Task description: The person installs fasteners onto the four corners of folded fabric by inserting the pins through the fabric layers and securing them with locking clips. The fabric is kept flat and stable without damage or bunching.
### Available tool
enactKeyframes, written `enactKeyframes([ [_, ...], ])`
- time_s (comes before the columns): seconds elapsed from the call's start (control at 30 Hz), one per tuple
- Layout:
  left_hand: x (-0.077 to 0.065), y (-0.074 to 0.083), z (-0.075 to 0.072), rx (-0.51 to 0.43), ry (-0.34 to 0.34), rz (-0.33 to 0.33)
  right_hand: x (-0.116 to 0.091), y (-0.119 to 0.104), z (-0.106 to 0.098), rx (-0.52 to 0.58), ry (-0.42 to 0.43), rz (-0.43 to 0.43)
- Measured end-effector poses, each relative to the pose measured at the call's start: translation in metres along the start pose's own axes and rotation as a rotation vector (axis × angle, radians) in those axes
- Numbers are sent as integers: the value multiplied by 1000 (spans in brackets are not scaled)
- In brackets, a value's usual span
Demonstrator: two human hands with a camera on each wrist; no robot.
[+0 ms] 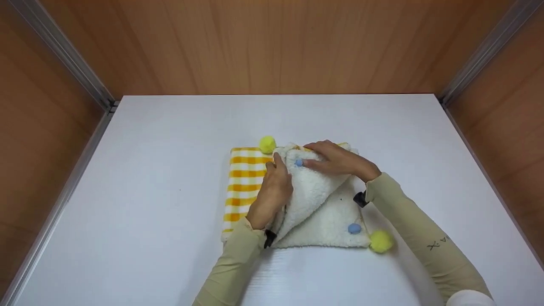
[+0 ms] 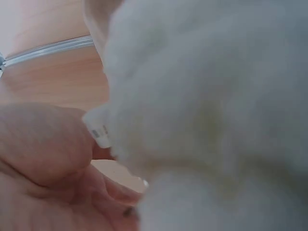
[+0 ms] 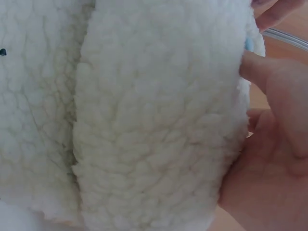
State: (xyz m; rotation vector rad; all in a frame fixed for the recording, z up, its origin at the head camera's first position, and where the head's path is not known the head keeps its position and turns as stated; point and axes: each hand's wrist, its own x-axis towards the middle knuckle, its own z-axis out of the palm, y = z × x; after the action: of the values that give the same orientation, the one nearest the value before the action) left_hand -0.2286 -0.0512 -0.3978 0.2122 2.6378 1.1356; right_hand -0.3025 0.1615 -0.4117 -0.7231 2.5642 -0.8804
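A fleece-lined cloth lies partly folded on the table, its white fluffy side up and a yellow-and-white checked side showing at the left. My left hand holds the left edge of the raised fleece layer; in the left wrist view, a small white label sticks out by the thumb. My right hand grips the layer's upper part, thumb on the fleece beside a blue dot, other fingers over the far edge. The right wrist view shows fleece bulging beside the hand.
One yellow pom-pom sits at the cloth's far edge, another yellow pom-pom at its near right corner beside a second blue dot. The white table is bounded by a wooden back panel and side panels.
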Motion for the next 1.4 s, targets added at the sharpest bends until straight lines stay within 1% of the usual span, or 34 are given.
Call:
enactKeyframes([
  [0.1,-2,1,1,-65,15,4,-2,2,-2,18,6,-27],
  [0.2,-4,1,0,-117,24,30,-6,3,-6,25,19,-73],
  [0.3,-6,3,1,-160,15,61,-11,4,-10,27,38,-116],
  [0.4,-8,5,3,-171,20,108,-19,7,-13,40,52,-159],
  [0.5,-10,9,7,-159,39,158,-29,11,-15,76,60,-185],
  [0.57,-11,12,11,-149,54,181,-37,14,-17,100,62,-184],
  [0.73,-14,19,20,-136,58,224,-57,23,-19,161,56,-165],
  [0.83,-18,22,29,-118,57,279,-69,27,-18,190,47,-141],
  [0.97,-24,26,41,-89,83,387,-86,30,-14,211,46,-130],
  [1.07,-28,27,50,-91,115,464,-98,31,-10,204,31,-143],
  [1.13,-31,27,55,-105,130,500,-106,32,-7,185,15,-157],
  [1.2,-34,26,59,-131,131,514,-112,33,-4,171,3,-180],
  [1.27,-36,25,63,-155,113,515,-117,34,-2,157,-3,-197],
  [1.33,-37,22,65,-195,69,483,-121,35,2,135,-2,-211],
  [1.4,-38,20,66,-218,16,438,-125,36,5,119,0,-219],
])
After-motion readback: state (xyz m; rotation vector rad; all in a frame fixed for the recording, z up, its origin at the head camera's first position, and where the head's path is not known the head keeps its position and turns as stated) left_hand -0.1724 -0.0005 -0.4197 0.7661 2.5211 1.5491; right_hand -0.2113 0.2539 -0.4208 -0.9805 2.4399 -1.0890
